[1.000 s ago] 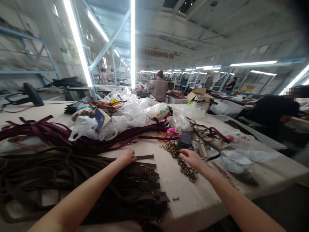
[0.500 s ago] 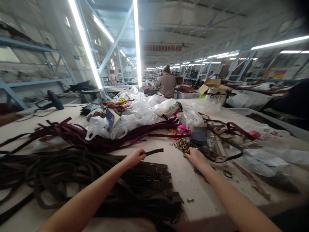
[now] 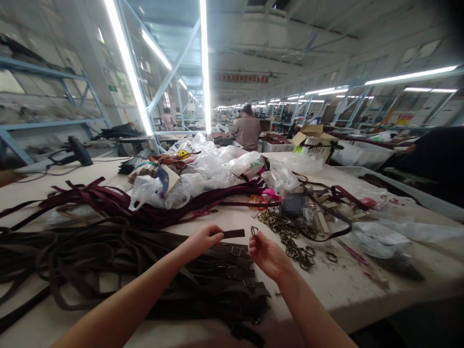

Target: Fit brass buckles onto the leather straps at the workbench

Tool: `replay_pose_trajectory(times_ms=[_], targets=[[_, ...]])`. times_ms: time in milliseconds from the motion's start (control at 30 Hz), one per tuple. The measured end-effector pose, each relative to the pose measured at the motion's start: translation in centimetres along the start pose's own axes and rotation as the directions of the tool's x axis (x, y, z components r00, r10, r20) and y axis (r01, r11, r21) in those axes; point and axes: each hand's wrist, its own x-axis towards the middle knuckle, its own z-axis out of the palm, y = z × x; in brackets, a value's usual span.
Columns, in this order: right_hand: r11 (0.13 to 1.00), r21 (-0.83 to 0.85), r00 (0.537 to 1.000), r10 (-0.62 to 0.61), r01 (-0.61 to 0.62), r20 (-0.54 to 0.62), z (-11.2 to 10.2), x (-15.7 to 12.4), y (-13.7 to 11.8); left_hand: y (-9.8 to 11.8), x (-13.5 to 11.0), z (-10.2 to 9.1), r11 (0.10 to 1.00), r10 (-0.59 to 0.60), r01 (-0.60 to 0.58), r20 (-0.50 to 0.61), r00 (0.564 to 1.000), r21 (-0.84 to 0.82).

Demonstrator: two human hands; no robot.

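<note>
My left hand (image 3: 208, 240) is closed on a dark strap (image 3: 234, 234), whose flat end sticks out to the right past the fingers. Just right of that end, my right hand (image 3: 267, 253) pinches a small brass-coloured metal buckle (image 3: 254, 231) upright between thumb and finger. Strap end and buckle are close but apart. A pile of similar metal buckles (image 3: 295, 246) lies beyond my right hand. Under and left of my left arm, dark brown straps (image 3: 119, 261) lie in a heap. Some carry a buckle (image 3: 232, 271) near their right ends.
Maroon straps (image 3: 116, 200) stretch across the table behind the dark heap. White plastic bags (image 3: 203, 169) are piled at the back. A heat-gun-like tool (image 3: 78, 151) stands at left, and a cardboard box (image 3: 315, 140) at back right. A person (image 3: 247, 130) is farther off.
My right hand has come left from the buckle pile, now with a buckle in its fingers near the strap end. My left hand still grips the strap, slightly shifted. The view has turned slightly.
</note>
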Motion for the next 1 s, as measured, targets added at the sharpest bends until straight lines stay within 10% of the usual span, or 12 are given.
replay_pose_trajectory(times_ms=[367,600,1000], targets=[[0.990,-0.014,0.991,-0.137,0.137,0.006,4.2,-2.4,4.1,-0.4,-3.2,-0.7,0.882,-0.118,0.122,0.037,0.992,-0.456],[0.993,-0.008,0.991,0.122,-0.121,0.057,6.0,-2.0,6.4,-0.3,-5.0,-1.7,0.873,-0.012,0.071,0.124,0.992,-0.483],[0.937,-0.312,0.987,-0.145,0.157,0.061,6.0,1.5,8.0,-0.5,-2.9,-0.6,0.951,0.309,-0.307,-0.235,0.921,0.046]])
